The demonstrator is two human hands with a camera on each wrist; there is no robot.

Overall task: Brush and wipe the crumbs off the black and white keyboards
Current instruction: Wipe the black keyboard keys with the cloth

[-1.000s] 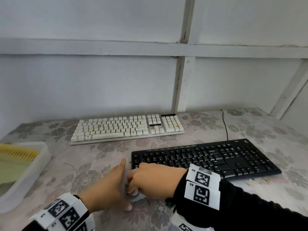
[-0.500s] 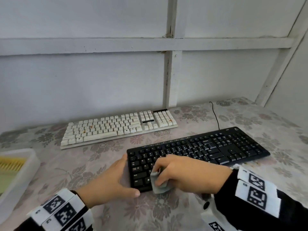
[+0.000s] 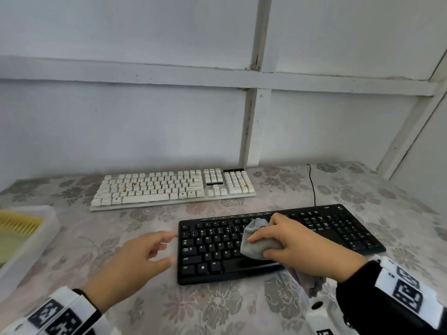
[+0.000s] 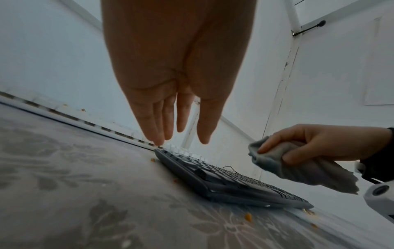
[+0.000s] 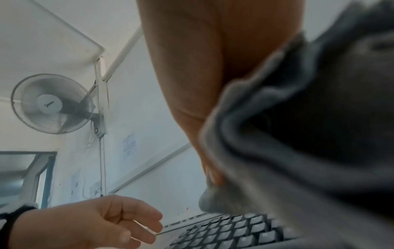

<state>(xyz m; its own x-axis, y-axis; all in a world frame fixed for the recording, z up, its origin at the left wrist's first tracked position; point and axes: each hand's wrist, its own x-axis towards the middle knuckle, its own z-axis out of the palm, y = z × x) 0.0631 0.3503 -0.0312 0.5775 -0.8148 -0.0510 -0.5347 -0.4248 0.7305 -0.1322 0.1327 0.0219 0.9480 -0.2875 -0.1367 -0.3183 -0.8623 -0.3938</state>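
Observation:
The black keyboard (image 3: pixel 338 228) lies near me on the flowered tablecloth. My right hand (image 3: pixel 290 240) grips a bunched grey cloth (image 3: pixel 256 240) over the keyboard's middle keys; the left wrist view shows the cloth (image 4: pixel 302 166) held just above the keys, its tail hanging down. My left hand (image 3: pixel 150 252) hovers beside the keyboard's left end with loose, relaxed fingers (image 4: pixel 170 121), holding nothing. The white keyboard (image 3: pixel 169 187) sits farther back, with orange-brown crumbs on some keys. Orange crumbs (image 4: pixel 247 217) lie on the tablecloth near the black keyboard (image 4: pixel 234 183).
A white tray (image 3: pixel 36 240) holding a yellow brush (image 3: pixel 19 222) stands at the left edge. The black keyboard's cable (image 3: pixel 313 184) runs back to the wall. White panelled walls close the back and right. A wall fan (image 5: pixel 51 103) shows in the right wrist view.
My right hand moved the cloth from the table at the keyboard's left end onto and along its keys to the right. My left hand came off the keyboard's left end and loosened.

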